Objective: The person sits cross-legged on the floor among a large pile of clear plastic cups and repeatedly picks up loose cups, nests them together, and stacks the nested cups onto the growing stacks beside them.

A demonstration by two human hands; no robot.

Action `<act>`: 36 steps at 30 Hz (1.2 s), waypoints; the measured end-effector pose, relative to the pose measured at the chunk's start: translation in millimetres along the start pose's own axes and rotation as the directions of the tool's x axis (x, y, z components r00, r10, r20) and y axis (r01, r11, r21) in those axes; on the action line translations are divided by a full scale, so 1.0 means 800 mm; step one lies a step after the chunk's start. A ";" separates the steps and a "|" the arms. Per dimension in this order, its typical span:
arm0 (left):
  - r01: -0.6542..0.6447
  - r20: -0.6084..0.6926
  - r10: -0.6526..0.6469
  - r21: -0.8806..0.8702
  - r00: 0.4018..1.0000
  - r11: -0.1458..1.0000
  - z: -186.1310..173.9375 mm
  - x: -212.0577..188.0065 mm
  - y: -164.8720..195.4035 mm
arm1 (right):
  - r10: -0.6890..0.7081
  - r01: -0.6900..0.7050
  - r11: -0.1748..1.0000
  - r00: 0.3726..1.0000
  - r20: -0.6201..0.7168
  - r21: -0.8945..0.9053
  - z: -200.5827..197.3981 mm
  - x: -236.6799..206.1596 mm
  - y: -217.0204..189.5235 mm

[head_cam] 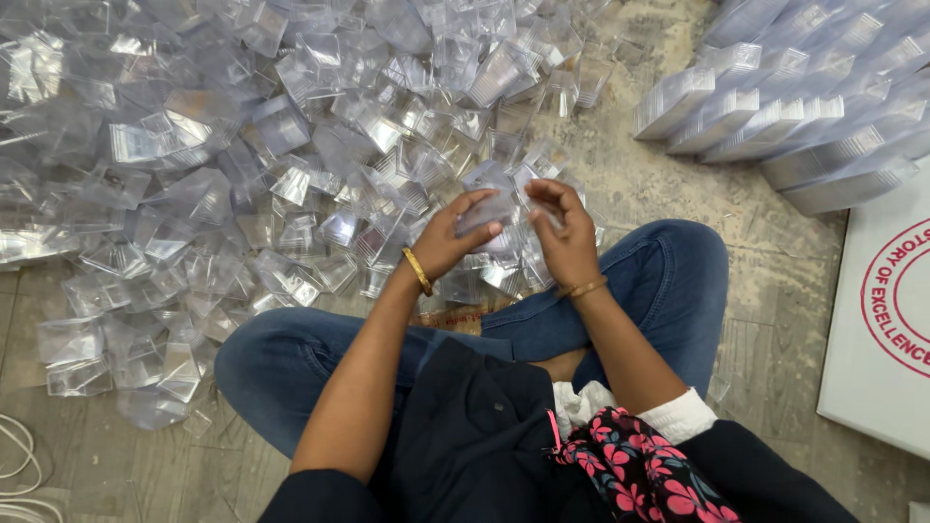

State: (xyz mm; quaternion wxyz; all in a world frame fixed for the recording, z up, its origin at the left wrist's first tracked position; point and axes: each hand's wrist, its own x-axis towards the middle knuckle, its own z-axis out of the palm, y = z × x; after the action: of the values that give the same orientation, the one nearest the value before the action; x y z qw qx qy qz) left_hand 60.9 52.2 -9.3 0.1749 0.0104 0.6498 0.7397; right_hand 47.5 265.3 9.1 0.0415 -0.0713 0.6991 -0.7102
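I sit cross-legged on the floor in blue jeans. My left hand (453, 237) and my right hand (565, 232) meet in front of my knees, both closed on one small clear plastic box (492, 205) held between them. Each wrist carries a gold bangle. A big loose heap of clear plastic boxes (242, 155) spreads over the floor to the left and ahead, reaching right up to my hands.
Neat nested stacks of clear plastic boxes (794, 107) lie in rows at the upper right. A white board with red print (886, 320) lies at the right edge. A white cord (15, 465) curls at the lower left. A floral cloth (639, 465) rests on my lap.
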 end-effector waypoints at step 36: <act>0.144 -0.118 -0.166 -0.180 0.979 0.973 0.006 0.007 -0.006 | 0.191 -0.189 0.981 0.980 0.061 -0.036 -0.042 -0.013 -0.015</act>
State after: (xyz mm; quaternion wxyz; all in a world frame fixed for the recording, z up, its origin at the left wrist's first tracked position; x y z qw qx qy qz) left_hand 58.1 59.2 -14.7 0.1888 -0.1046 0.5933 0.7755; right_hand 52.8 300.1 20.5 0.1304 -0.0276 0.7117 -0.6897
